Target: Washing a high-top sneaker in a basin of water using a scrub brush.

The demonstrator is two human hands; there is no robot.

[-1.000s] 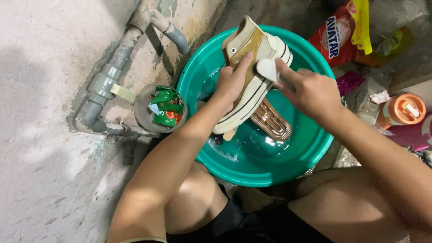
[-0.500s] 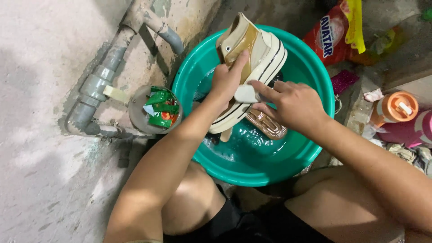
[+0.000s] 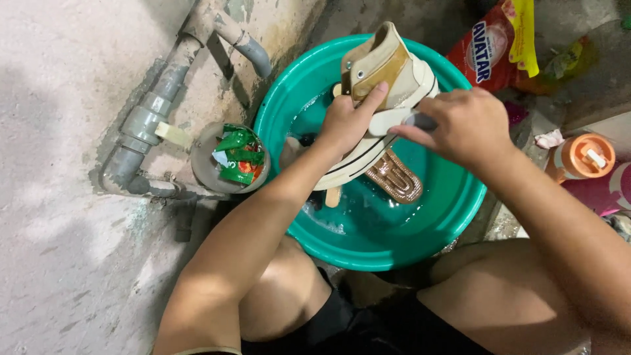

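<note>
Change since the earlier pictures: the right hand has travelled from the near end of the sneaker's sole, up along the white rubber edge, and now sits at mid-sole; the sneaker itself is tipped slightly more upright. The shift of the brush position suggests the scrubbing has moved on to a fresh stretch of rubber.

Left to right, as seen now:

- Far left: grey drain pipes run along the concrete wall, one elbow pointing toward the basin.
- Just right of the pipes: a small grey bowl holding crumpled green and red sachets.
- Centre: teal plastic basin with shallow water. A brown ribbed insole-like piece lies in the water below the sneaker.
- The tan and cream high-top sneaker is held above the basin, toe end low, ankle end far.
- Left hand: clasped around the sneaker's side, thumb up on the tan canvas.
- Right hand: fingers closed on a small brush; only a dark stub of it shows, touching the sole edge.
- Far right: red detergent bag beyond the basin; an orange-capped bottle at the right edge.
</note>
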